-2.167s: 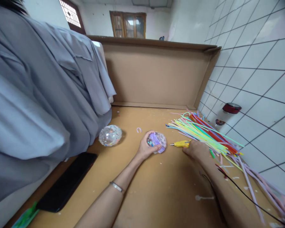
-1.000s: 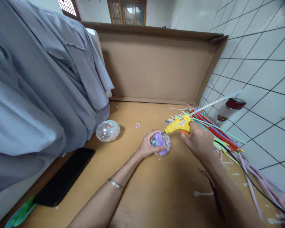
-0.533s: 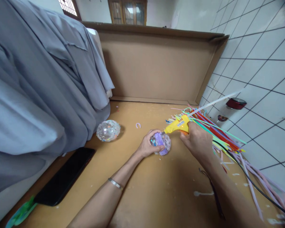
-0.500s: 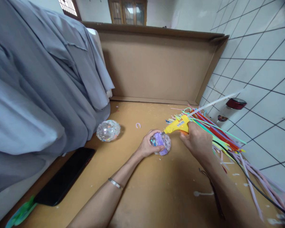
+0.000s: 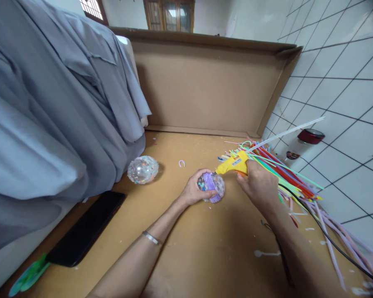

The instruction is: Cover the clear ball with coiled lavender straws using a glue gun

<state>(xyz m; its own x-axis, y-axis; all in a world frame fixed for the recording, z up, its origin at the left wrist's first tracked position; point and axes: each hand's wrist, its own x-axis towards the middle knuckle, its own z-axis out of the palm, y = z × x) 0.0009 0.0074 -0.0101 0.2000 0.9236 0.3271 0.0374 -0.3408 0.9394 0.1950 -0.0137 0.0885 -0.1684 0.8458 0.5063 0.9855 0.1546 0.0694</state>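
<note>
Midway across the worktop (image 5: 189, 252), well short of its far edge, the left hand (image 5: 193, 190) grips a ball (image 5: 220, 187); the right hand (image 5: 260, 181) wraps a yellow glue gun (image 5: 231, 164), its nozzle (image 5: 214, 173) at or just beside the purple band (image 5: 210, 186). Best done with ball steady, nozzle light, left fingers (image 5: 204, 171) clear.

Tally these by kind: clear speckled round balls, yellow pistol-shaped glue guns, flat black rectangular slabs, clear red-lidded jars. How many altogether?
Speckled balls: 2
Yellow glue gun: 1
Black slab: 1
Red-lidded jar: 1
Total: 5
</note>
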